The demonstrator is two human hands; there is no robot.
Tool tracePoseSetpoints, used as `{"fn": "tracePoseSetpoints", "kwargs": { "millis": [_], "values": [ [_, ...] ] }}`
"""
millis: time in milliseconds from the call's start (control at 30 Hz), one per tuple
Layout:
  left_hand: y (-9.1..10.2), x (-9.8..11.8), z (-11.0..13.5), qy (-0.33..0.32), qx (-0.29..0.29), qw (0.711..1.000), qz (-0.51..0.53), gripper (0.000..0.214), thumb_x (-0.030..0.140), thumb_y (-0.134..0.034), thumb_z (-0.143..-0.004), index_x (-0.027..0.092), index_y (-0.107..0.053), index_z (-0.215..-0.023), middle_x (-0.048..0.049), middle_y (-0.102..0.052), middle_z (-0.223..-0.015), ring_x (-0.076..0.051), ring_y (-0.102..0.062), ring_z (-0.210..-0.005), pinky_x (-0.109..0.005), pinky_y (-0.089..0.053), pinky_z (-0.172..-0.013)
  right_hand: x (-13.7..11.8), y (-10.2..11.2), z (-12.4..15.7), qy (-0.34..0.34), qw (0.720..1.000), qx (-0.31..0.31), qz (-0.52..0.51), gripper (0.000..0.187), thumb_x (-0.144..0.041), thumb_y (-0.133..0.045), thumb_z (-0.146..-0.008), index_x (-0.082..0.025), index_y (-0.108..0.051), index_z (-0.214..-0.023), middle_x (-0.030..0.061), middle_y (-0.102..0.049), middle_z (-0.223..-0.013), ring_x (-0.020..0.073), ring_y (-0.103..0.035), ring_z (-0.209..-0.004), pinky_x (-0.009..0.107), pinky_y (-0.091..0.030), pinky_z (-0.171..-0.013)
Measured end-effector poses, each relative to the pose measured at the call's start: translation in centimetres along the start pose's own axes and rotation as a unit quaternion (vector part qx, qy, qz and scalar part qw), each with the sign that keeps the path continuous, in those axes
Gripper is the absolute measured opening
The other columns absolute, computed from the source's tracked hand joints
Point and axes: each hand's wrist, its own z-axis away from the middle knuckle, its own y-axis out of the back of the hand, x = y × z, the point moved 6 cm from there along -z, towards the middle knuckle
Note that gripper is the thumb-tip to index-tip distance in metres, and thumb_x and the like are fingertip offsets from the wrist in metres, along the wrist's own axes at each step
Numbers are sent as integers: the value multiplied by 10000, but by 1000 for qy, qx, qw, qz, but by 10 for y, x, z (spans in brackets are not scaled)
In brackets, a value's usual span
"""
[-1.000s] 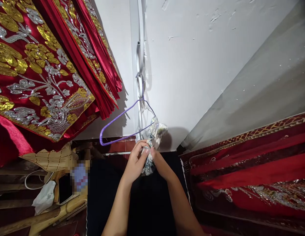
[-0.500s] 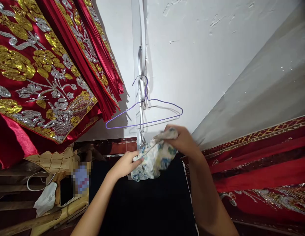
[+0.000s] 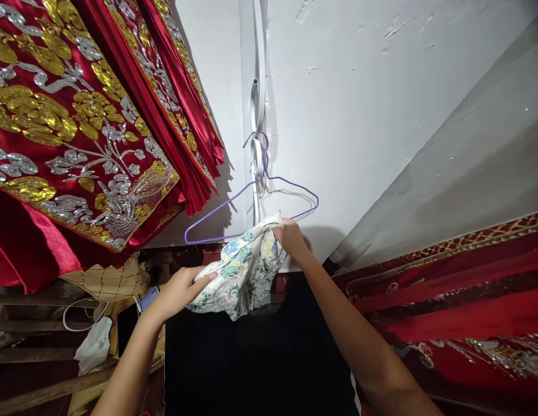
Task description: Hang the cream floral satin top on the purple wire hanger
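A white floral garment (image 3: 238, 271) with blue, green and yellow flowers is stretched between my two hands. My left hand (image 3: 182, 290) grips its left edge, thumb on top. At the upper right edge my right hand (image 3: 288, 237) is closed on the fabric, some of its fingers hidden by the cloth. Just behind and above hangs a purple wire hanger (image 3: 221, 206), hooked on a white metal stand (image 3: 259, 69) by the wall. The garment's upper edge overlaps the hanger's lower bar in view; whether they touch I cannot tell.
Red cloths with gold and silver embroidery (image 3: 108, 144) hang at the left. More red embroidered fabric (image 3: 459, 300) lies at the right. Lower left, a wooden bench (image 3: 47, 396) holds a phone (image 3: 148, 299), a white cable (image 3: 71, 329) and a crumpled tissue (image 3: 94, 345). A white wall (image 3: 359, 115) stands ahead.
The garment has gone from bunched up to spread out. My left hand has moved left, and my right hand has shifted a little left. The hanger has swung slightly.
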Motion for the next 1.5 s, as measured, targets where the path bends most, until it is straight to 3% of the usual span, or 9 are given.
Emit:
{"fn": "tracePoseSetpoints", "kwargs": {
  "millis": [133, 233, 500, 767, 933, 1100, 1200, 1300, 1500],
  "values": [
    [12, -7, 9, 38, -74, 984, -156, 430, 574, -485, -931, 239, -754, -924, -61, -695, -731, -260, -633, -706, -285, -380, -645, -5, 28, 16, 23, 999, 18, 35, 254, -255, -515, -677, -238, -305, -534, -46, -255, -523, 125, -252, -580, 295, -201, -555],
    [37, 7, 1, 33, -16, 973, -228, 365, 500, -491, -938, 266, -737, -1074, -103, -750, -908, -300, -681, -823, -322, -406, -720, -10, 45, 27, 43, 996, 52, 52, 210, -288, -530, -706, -220, -418, -542, -39, -355, -512, 132, -343, -576, 282, -241, -556],
    [77, 74, -30, -102, 167, 957, -214, 239, 353, -424, -931, 220, -541, -770, -46, -649, -811, -223, -593, -747, -300, -394, -687, -19, 43, 44, 50, 997, 58, -6, 156, -271, -510, -688, -204, -470, -553, -23, -446, -536, 135, -391, -581, 269, -289, -559],
    [63, 27, -63, 37, 131, 975, -176, 339, 450, -461, -915, 216, -493, -671, -4, -526, -598, -189, -493, -598, -295, -315, -601, -20, 49, 51, 58, 993, 101, 38, 216, -272, -554, -724, -214, -436, -553, -28, -403, -509, 135, -378, -579, 276, -262, -556],
    [65, 65, -49, -110, 228, 958, -132, 206, 333, -464, -948, 199, -550, -817, -21, -638, -848, -181, -587, -781, -275, -417, -737, -23, 34, 51, 95, 993, 64, 38, 227, -227, -511, -721, -224, -358, -553, -35, -342, -517, 124, -331, -562, 282, -237, -552],
    [67, 93, -56, -219, 247, 941, -67, 391, 184, -411, -958, 206, -522, -1332, -70, -651, -1295, -205, -626, -1159, -302, -454, -989, -34, 21, 62, 103, 995, 1, -4, 113, -214, -496, -782, -209, -522, -672, -28, -459, -581, 132, -411, -572, 271, -314, -574],
    [70, 90, -62, -237, 243, 935, -101, 419, 136, -390, -938, 198, -598, -1296, -75, -675, -1267, -222, -632, -1167, -326, -459, -1019, -36, 50, 67, 71, 993, 84, -33, 396, -243, -620, -754, -207, -639, -1147, 1, -631, -744, 164, -540, -638, 268, -398, -592],
    [71, 86, -62, -229, 253, 930, -138, 380, 150, -386, -946, 184, -640, -1227, -88, -686, -1199, -241, -636, -1113, -346, -477, -985, -32, 98, 67, 31, 969, 231, -83, 847, -276, -730, -697, -182, -430, -1483, 1, -658, -755, 161, -555, -603, 255, -404, -536],
    [73, 93, -56, -231, 298, 908, -184, 328, 180, -401, -968, 185, -666, -1161, -103, -637, -1047, -259, -584, -1032, -393, -465, -948, -32, 151, 43, -31, 973, 228, -21, 537, -284, -818, -610, -128, -756, -1120, -68, -478, -508, 74, -332, -461, 215, -238, -434]
  ]
}}
